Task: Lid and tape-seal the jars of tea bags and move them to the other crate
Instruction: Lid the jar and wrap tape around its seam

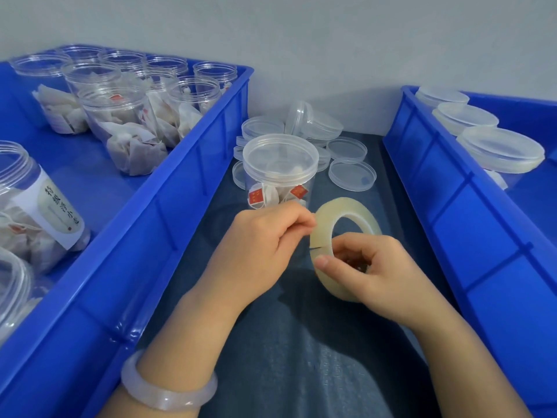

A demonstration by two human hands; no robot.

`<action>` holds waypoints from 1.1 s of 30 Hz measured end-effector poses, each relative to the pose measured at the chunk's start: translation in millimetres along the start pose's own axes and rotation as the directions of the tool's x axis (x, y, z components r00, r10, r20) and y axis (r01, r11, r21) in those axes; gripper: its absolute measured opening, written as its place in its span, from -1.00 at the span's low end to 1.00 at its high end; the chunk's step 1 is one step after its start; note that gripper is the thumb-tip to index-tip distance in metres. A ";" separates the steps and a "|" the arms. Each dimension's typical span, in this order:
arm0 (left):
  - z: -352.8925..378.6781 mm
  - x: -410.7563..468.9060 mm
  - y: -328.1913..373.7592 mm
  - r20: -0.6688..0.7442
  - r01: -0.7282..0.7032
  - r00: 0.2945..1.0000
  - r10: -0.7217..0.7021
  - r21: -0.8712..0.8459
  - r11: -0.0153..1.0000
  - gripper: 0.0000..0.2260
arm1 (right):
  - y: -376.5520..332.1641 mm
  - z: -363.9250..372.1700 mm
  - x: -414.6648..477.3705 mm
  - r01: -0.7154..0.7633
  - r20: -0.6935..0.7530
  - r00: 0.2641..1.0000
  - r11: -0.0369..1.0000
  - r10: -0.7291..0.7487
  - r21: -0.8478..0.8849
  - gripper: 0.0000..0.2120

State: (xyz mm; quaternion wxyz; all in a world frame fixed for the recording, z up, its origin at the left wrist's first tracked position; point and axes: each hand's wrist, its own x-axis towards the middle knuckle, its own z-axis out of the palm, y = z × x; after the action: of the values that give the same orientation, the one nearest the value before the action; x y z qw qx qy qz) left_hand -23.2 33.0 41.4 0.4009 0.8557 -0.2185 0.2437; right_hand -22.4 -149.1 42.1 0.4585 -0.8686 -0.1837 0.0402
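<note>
Currently the right hand (370,267) grips the tape roll (349,205) just in front of the lidded jar (280,170) on the desk (286,342) while the left hand (265,245) pinches at its outer edge; a slipping pinch would probably let the free end re-stick or split, and that clear end cannot be made out.

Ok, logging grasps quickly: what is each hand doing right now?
Left hand: pinching the edge of the tape roll.
Right hand: holding the tape roll.
</note>
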 end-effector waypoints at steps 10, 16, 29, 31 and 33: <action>3.8 0.2 10.1 -0.098 -0.209 0.975 0.197 -0.125 0.970 -0.86 | -10.0 -15.6 -1.5 0.174 -0.213 0.960 0.983 -0.182 -0.056 -0.76; 1.0 1.9 6.4 -0.192 -0.341 0.924 0.329 -0.027 0.940 -0.89 | -18.2 -25.7 -6.9 0.008 0.085 0.996 0.941 -0.039 0.338 -0.83; 0.5 4.7 -5.4 -0.497 -0.080 0.866 0.054 -0.032 0.996 -0.75 | -36.0 -31.7 2.5 -0.222 0.322 0.946 0.777 0.026 0.589 -0.81; 1.2 6.3 -12.5 -0.532 0.047 0.844 -0.073 -0.062 0.997 -0.68 | -47.0 -39.5 7.0 -0.176 0.256 0.966 0.835 0.043 0.521 -0.88; 3.0 8.9 -18.6 -0.408 0.216 0.869 -0.281 -0.198 0.956 -0.37 | -58.0 -45.6 13.1 -0.116 0.178 0.982 0.934 0.057 0.339 -0.96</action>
State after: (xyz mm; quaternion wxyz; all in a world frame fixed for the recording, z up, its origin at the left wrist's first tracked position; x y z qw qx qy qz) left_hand -4.9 39.8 34.2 0.5288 0.7696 -0.0295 0.3567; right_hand -15.8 -150.4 116.6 0.5855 -0.7749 -0.1726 0.1642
